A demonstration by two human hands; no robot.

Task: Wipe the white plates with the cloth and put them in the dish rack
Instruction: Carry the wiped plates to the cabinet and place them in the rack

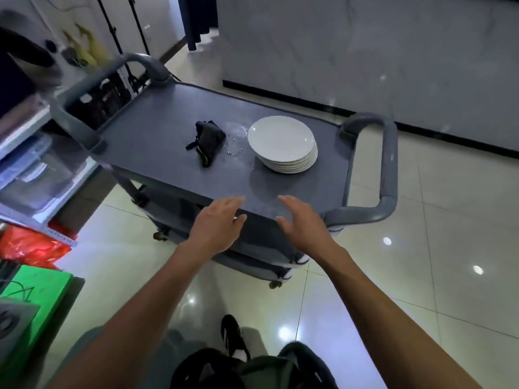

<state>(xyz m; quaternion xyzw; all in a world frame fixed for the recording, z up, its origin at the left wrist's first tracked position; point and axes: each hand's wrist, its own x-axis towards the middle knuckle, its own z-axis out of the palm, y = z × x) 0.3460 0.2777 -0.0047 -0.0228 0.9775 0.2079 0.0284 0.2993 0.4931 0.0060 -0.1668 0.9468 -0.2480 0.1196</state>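
Both hands, left [217, 224] and right [302, 223], open, empty, reaching over cart's [168, 153] near edge. Plates [283, 143] stacked by right edge; cloth [207, 141], seemingly crumpled, just beside, handy for wiping.

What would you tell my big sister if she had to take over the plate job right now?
Left hand: open, holding nothing, at the near edge of the grey cart.
Right hand: open, holding nothing, beside the left one.
The stack of white plates sits on the cart top, toward the right side.
The dark cloth lies crumpled left of the stack, apart from it, with some water drops between them.
Done: nothing that shows; no plate is off the stack.
Left: pick up the cloth, wipe each plate, put it in the dish rack. No dish rack is in view, so find it first.
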